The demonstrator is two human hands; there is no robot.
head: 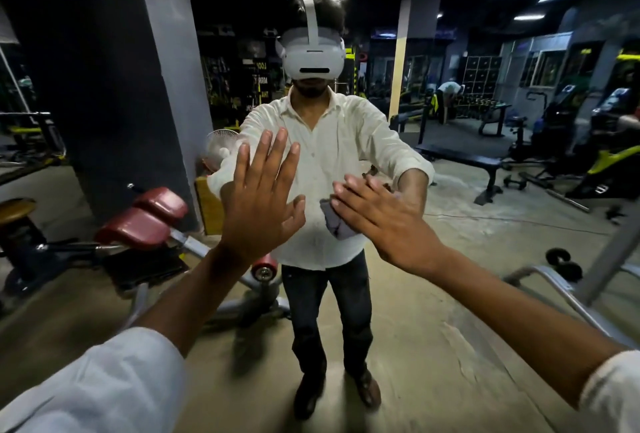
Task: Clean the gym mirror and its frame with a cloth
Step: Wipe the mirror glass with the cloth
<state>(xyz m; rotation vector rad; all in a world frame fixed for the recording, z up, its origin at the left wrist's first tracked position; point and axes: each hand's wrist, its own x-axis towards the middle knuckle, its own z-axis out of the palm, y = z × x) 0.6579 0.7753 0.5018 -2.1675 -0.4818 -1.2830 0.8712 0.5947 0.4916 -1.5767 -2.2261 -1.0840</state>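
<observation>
One mirror [450, 294], one grey cloth [335, 223], two hands: left hand [263, 204] flat, spread, empty; right hand [384, 221], straight-fingered, presses the cloth.

Two hands [258, 200] [384, 221], one cloth [335, 223], one mirror [450, 311]

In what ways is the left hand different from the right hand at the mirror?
The left hand lies bare on the mirror; the right hand presses a grey cloth to it. The left hand's fingers point up and are spread; the right hand's fingers point toward the left and lie closer together. Both hands are flat, with straight fingers.
</observation>
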